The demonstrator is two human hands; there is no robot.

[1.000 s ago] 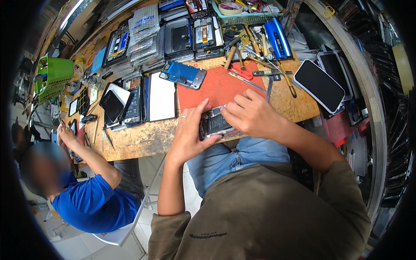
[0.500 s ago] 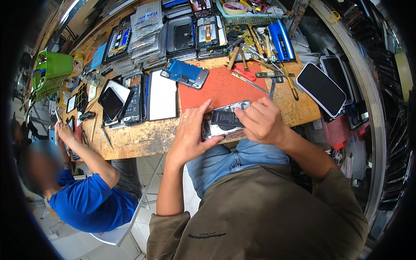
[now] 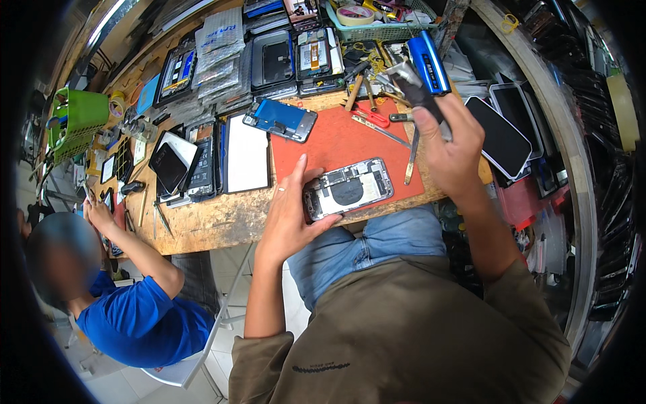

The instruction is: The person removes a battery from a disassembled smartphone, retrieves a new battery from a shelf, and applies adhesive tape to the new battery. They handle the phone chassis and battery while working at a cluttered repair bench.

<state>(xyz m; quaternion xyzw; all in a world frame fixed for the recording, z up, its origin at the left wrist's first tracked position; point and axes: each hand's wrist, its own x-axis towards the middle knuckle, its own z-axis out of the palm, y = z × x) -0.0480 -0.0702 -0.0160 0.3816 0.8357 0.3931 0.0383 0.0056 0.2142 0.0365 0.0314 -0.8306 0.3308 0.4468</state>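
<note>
An opened phone (image 3: 373, 176), its inside facing up with a dark round patch in the middle, lies on the near edge of the red mat (image 3: 336, 135). My left hand (image 3: 291, 217) holds its left end between thumb and fingers. Up to the right, clear of the phone, my right hand (image 3: 456, 145) pinches a black phone battery (image 3: 422, 97), slightly blurred, with a pale upper end. Beyond the phone, a detached phone screen (image 3: 282, 120) lies with its blue back upward at the mat's far left corner.
Red-handled pliers (image 3: 372, 116), tweezers (image 3: 412, 158) and other tools lie on the mat's right side. Stacked phone parts (image 3: 272, 60) and a green basket (image 3: 387, 30) line the back. A white-edged phone (image 3: 498, 138) sits at right. A co-worker in blue (image 3: 145, 316) sits at left.
My right hand has lifted the battery out of the phone and carried it up and right, baring the dark round patch. My left hand still holds the phone.
</note>
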